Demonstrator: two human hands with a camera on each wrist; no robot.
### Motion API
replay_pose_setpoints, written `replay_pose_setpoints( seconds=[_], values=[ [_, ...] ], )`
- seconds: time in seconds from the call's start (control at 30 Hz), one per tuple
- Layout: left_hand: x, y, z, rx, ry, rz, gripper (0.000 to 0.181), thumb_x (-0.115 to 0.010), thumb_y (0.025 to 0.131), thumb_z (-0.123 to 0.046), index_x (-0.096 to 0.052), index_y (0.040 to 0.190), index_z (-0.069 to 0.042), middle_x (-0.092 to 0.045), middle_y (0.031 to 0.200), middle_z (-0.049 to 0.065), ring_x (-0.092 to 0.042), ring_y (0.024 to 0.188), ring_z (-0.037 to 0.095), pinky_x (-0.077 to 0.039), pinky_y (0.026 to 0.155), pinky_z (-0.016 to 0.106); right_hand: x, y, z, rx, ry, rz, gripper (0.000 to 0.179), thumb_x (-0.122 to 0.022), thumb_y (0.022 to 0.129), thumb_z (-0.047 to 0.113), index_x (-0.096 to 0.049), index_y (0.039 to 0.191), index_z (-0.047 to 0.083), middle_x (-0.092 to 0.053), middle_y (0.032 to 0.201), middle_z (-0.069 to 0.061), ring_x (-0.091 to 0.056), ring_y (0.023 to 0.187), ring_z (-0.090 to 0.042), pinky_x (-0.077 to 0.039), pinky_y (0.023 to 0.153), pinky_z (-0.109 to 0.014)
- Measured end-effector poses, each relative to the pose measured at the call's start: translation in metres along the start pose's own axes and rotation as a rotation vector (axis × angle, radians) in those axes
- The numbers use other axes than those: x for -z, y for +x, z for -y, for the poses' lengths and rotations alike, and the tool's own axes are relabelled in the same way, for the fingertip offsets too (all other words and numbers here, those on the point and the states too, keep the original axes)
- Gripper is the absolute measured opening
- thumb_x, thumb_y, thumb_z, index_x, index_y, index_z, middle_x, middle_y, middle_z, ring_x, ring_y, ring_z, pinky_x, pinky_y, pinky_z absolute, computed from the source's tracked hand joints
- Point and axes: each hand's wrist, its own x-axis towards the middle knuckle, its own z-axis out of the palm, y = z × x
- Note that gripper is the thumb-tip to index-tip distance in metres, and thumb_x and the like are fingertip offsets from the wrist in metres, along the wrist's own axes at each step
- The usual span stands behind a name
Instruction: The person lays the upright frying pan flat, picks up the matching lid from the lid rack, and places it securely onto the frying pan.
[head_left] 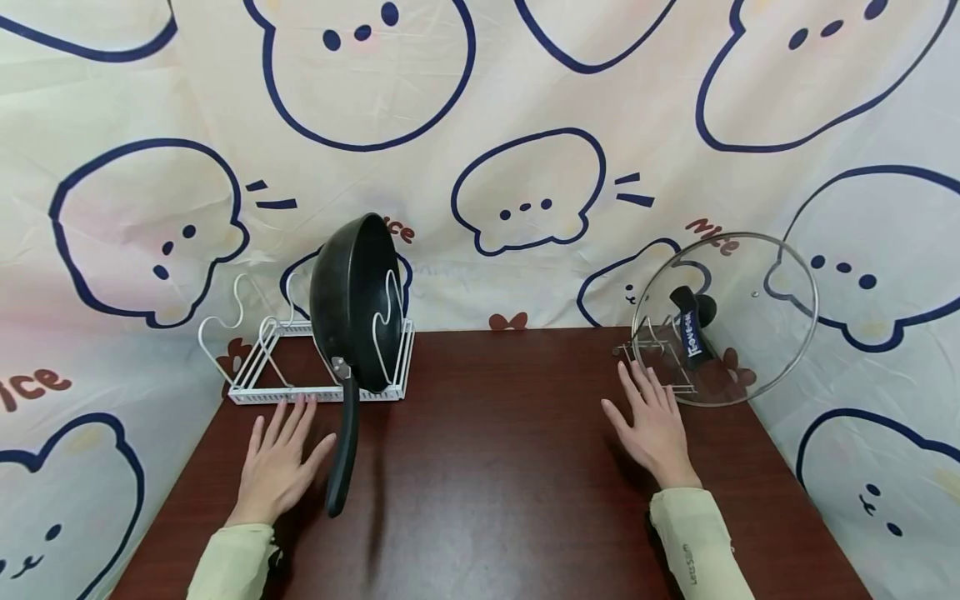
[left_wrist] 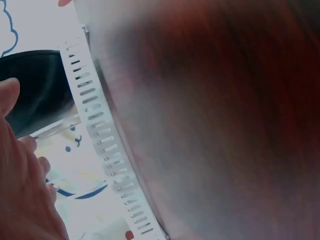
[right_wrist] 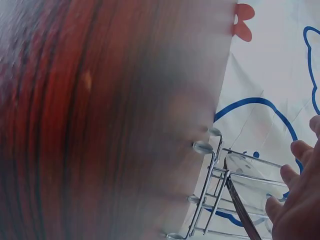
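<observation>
A black frying pan (head_left: 337,300) stands on its side in a white wire rack (head_left: 318,395) at the back left, its handle (head_left: 344,450) sticking out toward the front. My left hand (head_left: 277,462), fingers straight, lies just in front of the rack and left of the handle, holding nothing. At the back right a glass pot lid (head_left: 772,350) with a metal rim and a black knob leans tilted in a small metal wire stand (head_left: 684,388). Near the lid's lower left edge is my right hand (head_left: 656,433), fingers extended and holding nothing; whether the fingertips touch the stand I cannot tell.
The dark reddish-brown tabletop (head_left: 510,467) spans the space between the hands. Behind it and along both sides hangs a pale cloth (head_left: 525,292) printed with blue cartoon outlines. In the left wrist view the slotted rack edge (left_wrist: 102,130) crosses the frame.
</observation>
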Motion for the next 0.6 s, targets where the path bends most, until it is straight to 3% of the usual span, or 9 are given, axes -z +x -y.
replay_pose_setpoints(
  seconds=[0.2, 0.27, 0.47, 0.6],
  values=[
    [0.009, -0.001, -0.009, 0.000, -0.092, 0.018, 0.071, -0.042, 0.109, -0.049, -0.021, 0.166, -0.013, -0.028, 0.168, 0.021, -0.020, 0.157, 0.043, -0.001, 0.129, 0.056, 0.001, 0.003, 0.007, -0.003, 0.067, 0.024, 0.076, -0.046, 0.105, 0.058, -0.019, 0.167, 0.022, -0.021, 0.172, -0.015, -0.013, 0.159, -0.040, -0.011, 0.126, -0.067],
    [0.015, -0.002, -0.015, 0.007, -0.149, 0.039, 0.068, -0.042, 0.110, -0.047, -0.023, 0.165, -0.014, -0.031, 0.166, 0.022, -0.024, 0.155, 0.045, -0.008, 0.128, 0.061, 0.000, 0.004, 0.010, 0.003, 0.082, 0.029, 0.076, -0.046, 0.105, 0.057, -0.019, 0.167, 0.021, -0.021, 0.172, -0.016, -0.015, 0.159, -0.041, -0.012, 0.126, -0.067],
    [0.038, -0.010, -0.039, 0.076, -0.327, 0.166, 0.061, -0.034, 0.112, -0.048, -0.022, 0.166, -0.023, -0.039, 0.163, 0.021, -0.036, 0.147, 0.050, -0.032, 0.109, 0.075, -0.004, 0.007, 0.023, 0.011, 0.162, 0.040, 0.073, -0.045, 0.106, 0.055, -0.021, 0.166, 0.020, -0.023, 0.171, -0.015, -0.015, 0.158, -0.042, -0.013, 0.125, -0.067],
    [0.053, -0.015, -0.055, 0.102, -0.464, 0.225, 0.058, -0.026, 0.113, -0.048, -0.025, 0.165, -0.024, -0.050, 0.156, 0.019, -0.046, 0.142, 0.047, -0.041, 0.103, 0.072, -0.005, 0.010, 0.035, 0.020, 0.225, 0.053, 0.071, -0.045, 0.107, 0.052, -0.023, 0.166, 0.019, -0.024, 0.171, -0.014, -0.016, 0.159, -0.041, -0.015, 0.125, -0.068]
  ],
)
